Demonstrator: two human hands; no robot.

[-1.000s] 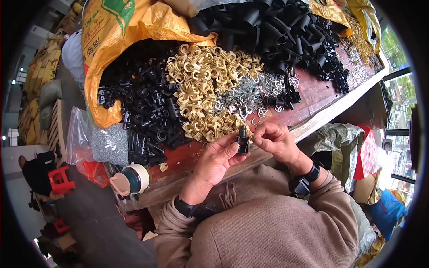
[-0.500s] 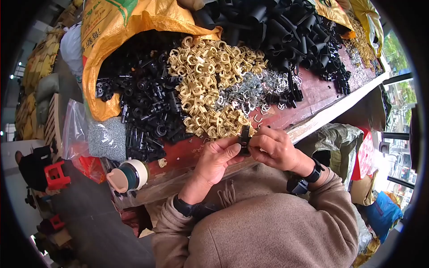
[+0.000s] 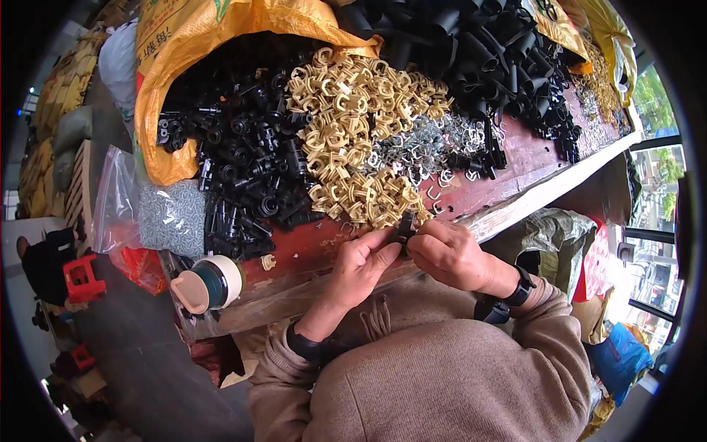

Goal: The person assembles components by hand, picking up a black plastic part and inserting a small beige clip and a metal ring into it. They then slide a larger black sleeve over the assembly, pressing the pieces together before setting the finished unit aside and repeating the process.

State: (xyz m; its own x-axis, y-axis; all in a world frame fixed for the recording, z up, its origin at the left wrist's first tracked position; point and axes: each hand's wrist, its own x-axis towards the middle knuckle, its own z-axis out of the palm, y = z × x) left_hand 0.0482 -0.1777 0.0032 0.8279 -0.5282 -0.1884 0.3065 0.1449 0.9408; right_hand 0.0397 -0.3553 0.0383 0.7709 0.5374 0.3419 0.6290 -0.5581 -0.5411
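Observation:
My left hand (image 3: 362,267) and my right hand (image 3: 447,253) meet at the near edge of a red-brown workbench (image 3: 515,158). Together they pinch a small black plastic part (image 3: 404,225) between the fingertips. Just beyond the hands lies a heap of tan plastic clips (image 3: 353,132). Left of it sits a pile of black plastic fittings (image 3: 243,162), and right of it a scatter of silver metal clips (image 3: 434,147).
A yellow sack (image 3: 191,44) spills parts at the back left. Black tubes (image 3: 471,51) are heaped at the back right. A clear bag of grey bits (image 3: 166,214) and a green-and-white flask (image 3: 208,283) lie at the bench's left end. Bags (image 3: 618,353) crowd the floor at right.
Both hands have stayed together on the black part, shifting slightly lower toward the bench edge. The view has tilted a little.

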